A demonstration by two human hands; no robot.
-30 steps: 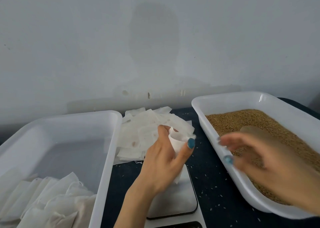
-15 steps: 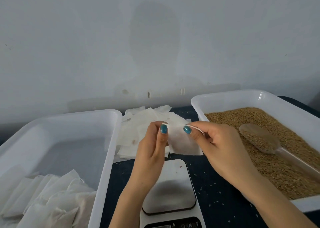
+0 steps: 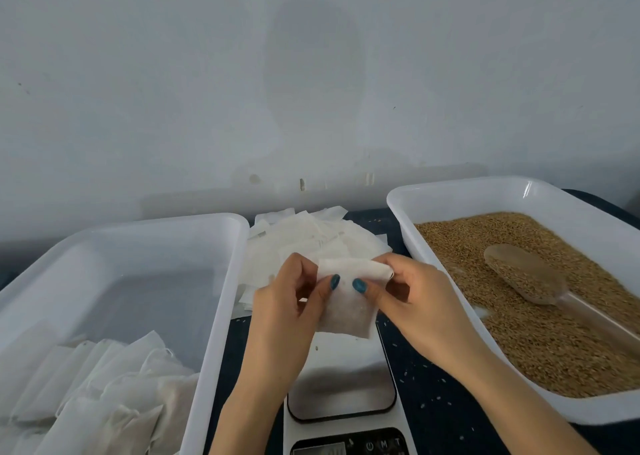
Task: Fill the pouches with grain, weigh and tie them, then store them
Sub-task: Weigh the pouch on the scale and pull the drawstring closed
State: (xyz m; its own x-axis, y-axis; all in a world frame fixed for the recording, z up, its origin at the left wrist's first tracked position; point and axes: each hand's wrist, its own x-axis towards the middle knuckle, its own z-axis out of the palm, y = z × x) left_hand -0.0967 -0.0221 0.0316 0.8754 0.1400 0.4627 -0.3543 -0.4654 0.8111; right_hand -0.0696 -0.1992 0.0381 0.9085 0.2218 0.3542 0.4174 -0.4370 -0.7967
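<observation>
Pouch point(image 3: 348, 311), white and flat, is hanging just above the scale point(image 3: 341, 380), with 2 hands holding it: the left hand point(image 3: 280, 316) is pinching its upper left edge and the right hand point(image 3: 422, 302) is pinching its upper right corner. Grain point(image 3: 554, 343) is filling the right tray point(image 3: 450, 191), a scoop point(image 3: 526, 274) lying in it. More pouches point(image 3: 104, 385) are lying heaped in the left tray point(image 3: 156, 224).

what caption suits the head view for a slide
Left hand and right hand pinch a pouch above the scale; grain tray right, stored pouches left.
</observation>
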